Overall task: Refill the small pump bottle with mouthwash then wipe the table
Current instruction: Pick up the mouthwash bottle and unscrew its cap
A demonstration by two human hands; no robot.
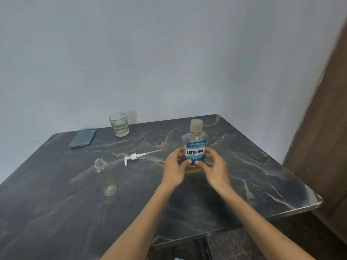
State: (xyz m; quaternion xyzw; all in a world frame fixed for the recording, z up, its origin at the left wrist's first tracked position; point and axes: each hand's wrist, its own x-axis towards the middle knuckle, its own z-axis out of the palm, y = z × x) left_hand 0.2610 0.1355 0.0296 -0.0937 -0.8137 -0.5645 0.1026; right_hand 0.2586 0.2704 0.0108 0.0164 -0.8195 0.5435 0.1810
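A clear mouthwash bottle (194,141) with a blue label and its cap on stands upright on the dark marble table (244,166), with a little yellowish liquid at its bottom. My left hand (174,167) grips its left side and my right hand (214,166) grips its right side, thumbs on the label. The small clear pump bottle (105,176) stands uncapped to the left. Its white pump head with tube (139,156) lies flat on the table between the two bottles.
A drinking glass (119,124) stands at the table's far edge near the wall. A folded blue cloth (82,138) lies at the far left. A brown wooden panel (323,128) rises to the right of the table.
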